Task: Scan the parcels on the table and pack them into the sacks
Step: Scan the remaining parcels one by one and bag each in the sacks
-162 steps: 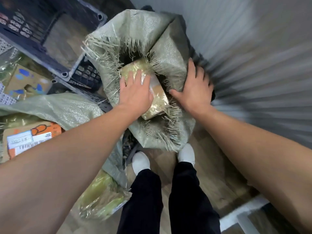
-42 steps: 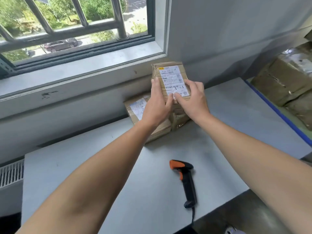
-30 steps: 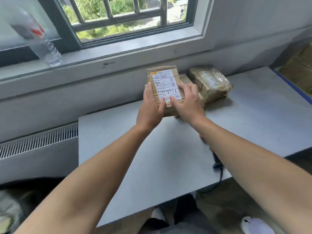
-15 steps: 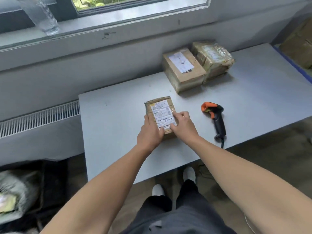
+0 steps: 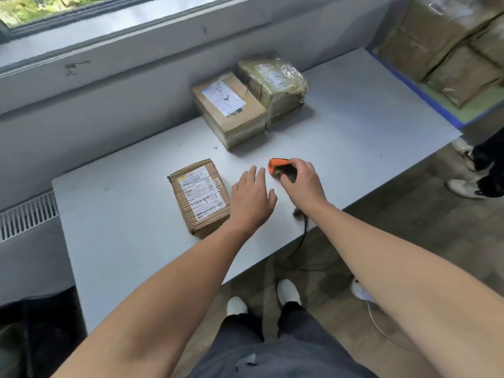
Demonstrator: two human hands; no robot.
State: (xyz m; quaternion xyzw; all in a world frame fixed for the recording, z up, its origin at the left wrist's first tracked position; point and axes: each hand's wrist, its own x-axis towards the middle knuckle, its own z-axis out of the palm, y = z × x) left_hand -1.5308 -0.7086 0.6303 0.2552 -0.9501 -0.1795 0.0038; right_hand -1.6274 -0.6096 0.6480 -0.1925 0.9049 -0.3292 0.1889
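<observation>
A small brown parcel (image 5: 200, 196) with a white label lies flat on the grey table (image 5: 122, 241), near its front left. My left hand (image 5: 252, 197) hovers just right of it, fingers straight, holding nothing. My right hand (image 5: 302, 184) grips the black and orange barcode scanner (image 5: 279, 167), whose cable hangs over the table's front edge. Further back stand a cardboard parcel (image 5: 229, 109) with a white label and a parcel wrapped in clear tape (image 5: 275, 85), side by side.
A wall with a window sill runs behind the table, and a radiator grille (image 5: 27, 216) sits at the left. Stacked taped boxes (image 5: 447, 47) fill a blue-edged surface at the far right. Another person's feet (image 5: 469, 173) stand on the floor at the right.
Both hands have let go of the small parcel, which now lies on the table. My right hand moved right and took hold of the scanner; my left hand lifted off to the right.
</observation>
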